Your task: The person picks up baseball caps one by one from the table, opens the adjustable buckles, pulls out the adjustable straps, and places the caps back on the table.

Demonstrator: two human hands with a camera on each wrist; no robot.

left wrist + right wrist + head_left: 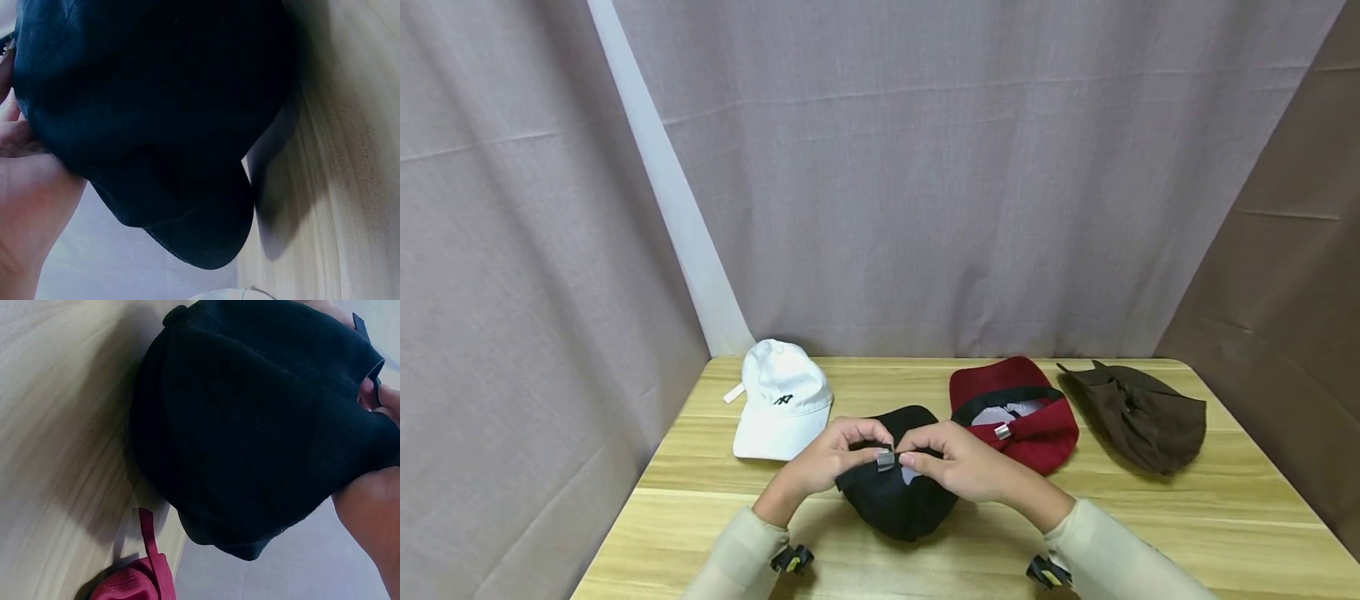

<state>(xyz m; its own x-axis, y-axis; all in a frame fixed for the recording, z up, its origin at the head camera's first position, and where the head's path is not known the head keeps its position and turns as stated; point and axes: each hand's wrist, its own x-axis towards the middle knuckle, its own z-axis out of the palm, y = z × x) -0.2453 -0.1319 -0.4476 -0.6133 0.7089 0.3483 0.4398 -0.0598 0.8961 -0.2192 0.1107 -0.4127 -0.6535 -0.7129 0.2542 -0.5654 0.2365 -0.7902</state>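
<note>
A black baseball cap [901, 508] is held between both hands over the front middle of the table, its strap side up and its crown down. At its metal buckle [886, 461], my left hand [835, 454] pinches the strap with thumb and fingers. My right hand [958, 458] pinches the strap just right of the buckle. In the left wrist view the cap [162, 112] fills the middle, its rounded brim pointing down. The right wrist view shows the cap's crown [250, 425] close to the tabletop, with a strap end [359, 325] sticking out past the edge.
A white cap [786, 400] sits upright at the back left. Right of the black cap lies a dark red cap [1045, 437], opening up, with a metal buckle on its strap. Farther right is a crumpled brown cap [1157, 425]. Grey curtains [925, 208] hang behind the wooden table [685, 533].
</note>
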